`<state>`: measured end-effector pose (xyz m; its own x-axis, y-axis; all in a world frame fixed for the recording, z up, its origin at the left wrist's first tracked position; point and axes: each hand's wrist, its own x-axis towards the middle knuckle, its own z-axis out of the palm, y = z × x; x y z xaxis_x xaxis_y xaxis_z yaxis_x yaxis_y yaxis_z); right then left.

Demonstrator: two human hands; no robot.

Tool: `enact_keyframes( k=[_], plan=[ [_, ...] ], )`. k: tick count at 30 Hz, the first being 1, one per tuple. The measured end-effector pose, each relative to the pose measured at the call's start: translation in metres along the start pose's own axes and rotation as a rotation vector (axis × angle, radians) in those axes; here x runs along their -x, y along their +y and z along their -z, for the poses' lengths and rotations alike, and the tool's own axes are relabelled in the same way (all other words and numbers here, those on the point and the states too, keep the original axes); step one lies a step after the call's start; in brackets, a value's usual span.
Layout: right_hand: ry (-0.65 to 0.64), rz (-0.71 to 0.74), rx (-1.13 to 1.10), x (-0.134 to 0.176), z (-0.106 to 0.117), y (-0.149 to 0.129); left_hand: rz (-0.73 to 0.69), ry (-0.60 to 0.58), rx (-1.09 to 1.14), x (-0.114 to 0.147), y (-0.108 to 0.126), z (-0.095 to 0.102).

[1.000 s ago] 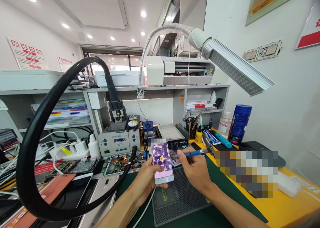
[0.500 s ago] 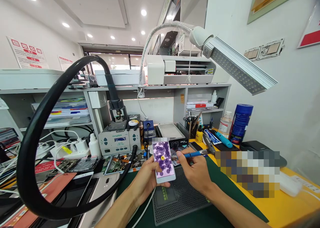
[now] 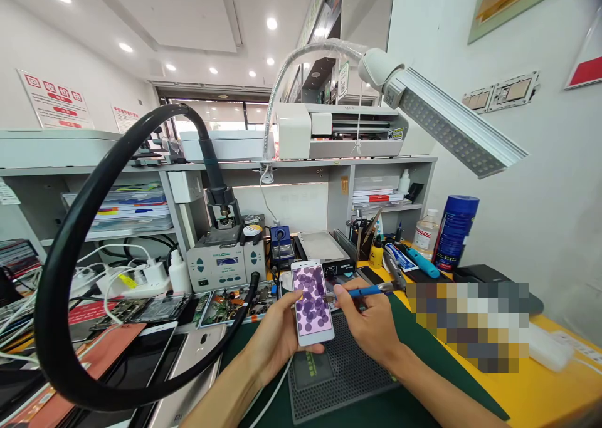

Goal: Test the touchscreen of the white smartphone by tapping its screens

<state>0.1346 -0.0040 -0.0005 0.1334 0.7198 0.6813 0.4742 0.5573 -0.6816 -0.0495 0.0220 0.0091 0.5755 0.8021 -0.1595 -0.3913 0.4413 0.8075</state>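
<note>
A white smartphone [image 3: 314,302] lies in my left hand [image 3: 277,328], its lit screen covered in purple dots on pink. My left thumb rests at the screen's left edge, and the fingers wrap behind the phone. My right hand [image 3: 369,318] is closed around a slim blue-handled tool [image 3: 364,291]. One end of this tool points toward the phone's right edge; whether it touches the phone I cannot tell. Below both hands lies a dark perforated work mat [image 3: 345,378].
On the left, a black hose [image 3: 51,259] loops up from a grey rework station [image 3: 226,265]. A tray of circuit boards [image 3: 235,306] and several phones lie nearby. Bottles, a blue can [image 3: 454,234] and tools stand at right. A lamp [image 3: 461,127] hangs overhead.
My left thumb has shifted from over the screen to its left edge. The phone has moved slightly to the right, and the yellow round icon mid-screen is gone. My right hand keeps its grip.
</note>
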Motion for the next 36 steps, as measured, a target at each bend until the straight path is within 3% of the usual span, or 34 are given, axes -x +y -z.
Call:
enact_keyframes(
  k=[9,15,20,26,31,36],
  plan=[
    [-0.143,-0.033,-0.055,-0.001,-0.007,-0.005,0.012,-0.053,0.023,0.006,0.003,-0.003],
    [-0.024,-0.039,-0.038,-0.004,-0.003,-0.002,0.007,-0.044,0.016,0.006,0.003,-0.003],
    [-0.122,-0.059,-0.056,-0.004,-0.002,-0.001,0.017,-0.052,0.021,0.007,0.003,-0.004],
    [-0.120,-0.069,-0.066,-0.004,-0.002,-0.006,0.024,-0.056,0.041,0.005,0.003,-0.003],
    [0.024,-0.122,-0.052,-0.013,0.002,0.003,0.045,-0.020,0.034,0.004,0.001,-0.004],
    [0.151,-0.252,-0.045,-0.034,0.023,0.028,0.090,-0.008,0.041,0.005,-0.001,-0.009]
  ],
)
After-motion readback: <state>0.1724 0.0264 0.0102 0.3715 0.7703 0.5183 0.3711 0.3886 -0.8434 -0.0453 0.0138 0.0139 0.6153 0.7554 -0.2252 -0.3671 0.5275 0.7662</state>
